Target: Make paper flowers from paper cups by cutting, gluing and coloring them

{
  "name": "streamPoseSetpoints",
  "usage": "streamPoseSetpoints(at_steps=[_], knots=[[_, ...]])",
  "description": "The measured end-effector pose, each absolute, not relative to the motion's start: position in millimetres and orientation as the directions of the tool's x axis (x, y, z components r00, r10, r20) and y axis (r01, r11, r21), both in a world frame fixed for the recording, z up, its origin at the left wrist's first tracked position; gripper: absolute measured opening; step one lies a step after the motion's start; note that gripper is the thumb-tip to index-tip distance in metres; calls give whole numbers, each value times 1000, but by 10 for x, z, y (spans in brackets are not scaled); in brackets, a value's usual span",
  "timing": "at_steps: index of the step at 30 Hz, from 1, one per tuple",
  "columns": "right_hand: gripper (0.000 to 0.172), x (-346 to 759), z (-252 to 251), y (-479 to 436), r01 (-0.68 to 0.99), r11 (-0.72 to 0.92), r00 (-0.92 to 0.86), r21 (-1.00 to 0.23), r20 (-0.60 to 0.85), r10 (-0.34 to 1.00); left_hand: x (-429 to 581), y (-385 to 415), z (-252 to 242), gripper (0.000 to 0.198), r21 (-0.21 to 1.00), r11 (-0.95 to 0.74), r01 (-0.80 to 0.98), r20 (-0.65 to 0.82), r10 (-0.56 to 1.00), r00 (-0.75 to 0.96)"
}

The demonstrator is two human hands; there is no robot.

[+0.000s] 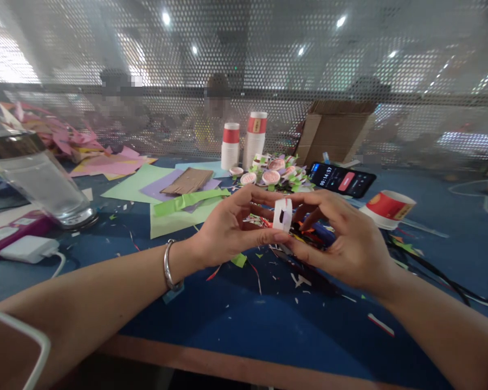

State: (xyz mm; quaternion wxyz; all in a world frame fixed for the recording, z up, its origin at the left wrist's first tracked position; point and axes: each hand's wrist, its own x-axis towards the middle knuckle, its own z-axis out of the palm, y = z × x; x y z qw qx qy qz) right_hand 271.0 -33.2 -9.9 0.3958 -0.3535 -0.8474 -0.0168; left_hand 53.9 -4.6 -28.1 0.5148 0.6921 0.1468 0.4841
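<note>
In front of me, above the blue table, my left hand (244,223) and my right hand (339,238) meet at a small white paper ring (283,215) with a dark slot in its side. It looks like a piece cut from a paper cup. My left thumb lies under it, with the fingers curved over the top. The right thumb and fingertips close on its other side. Behind the hands lies a pile of round white pieces (271,176) with red printing, mixed with green paper bits. Some dark and coloured items under my right hand are partly hidden.
Two stacks of red-and-white paper cups (256,138) stand at the back. A cut cup (390,207) and a phone (344,179) showing a timer are on the right. Coloured paper sheets (132,183) and a glass of water (51,184) occupy the left. Scraps litter the table.
</note>
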Motion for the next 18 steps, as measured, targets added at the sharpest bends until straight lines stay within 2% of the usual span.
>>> streamPoseSetpoints(at_steps=[7,18], knots=[[43,2725,-97,-351,594,734,-414,-329,657,630,560,-15,-268,46,865,-367,-343,498,712,494],[46,2736,-137,-333,535,724,-385,-435,637,668,563,-50,-211,40,894,-321,-314,441,756,484]])
